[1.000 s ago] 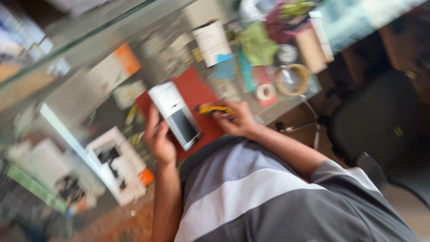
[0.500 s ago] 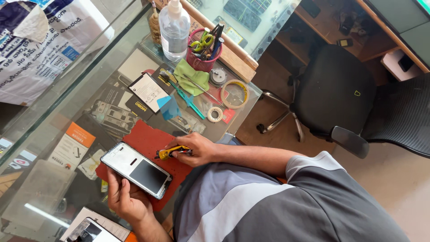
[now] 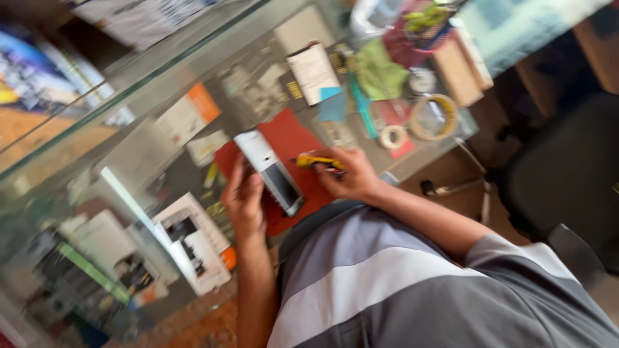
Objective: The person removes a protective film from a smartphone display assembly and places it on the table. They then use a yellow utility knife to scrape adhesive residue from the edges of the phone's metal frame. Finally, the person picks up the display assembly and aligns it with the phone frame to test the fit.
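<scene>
The left hand (image 3: pixel 244 201) has its grip closed around a white phone (image 3: pixel 269 171), dark screen up, holding it over a red mat (image 3: pixel 290 138) that lies on the glass counter (image 3: pixel 161 84) near the edge closest to the person. The right hand (image 3: pixel 348 175) is closed on a small yellow tool (image 3: pixel 314 162), its tip just beside the phone's side. Further along the counter lie a white booklet (image 3: pixel 312 72), a green cloth (image 3: pixel 377 74), a small roll of tape (image 3: pixel 391 136) and a larger yellow ring of tape (image 3: pixel 433 118). A white box (image 3: pixel 193 241) sits toward the counter's left end. The view is blurred.
</scene>
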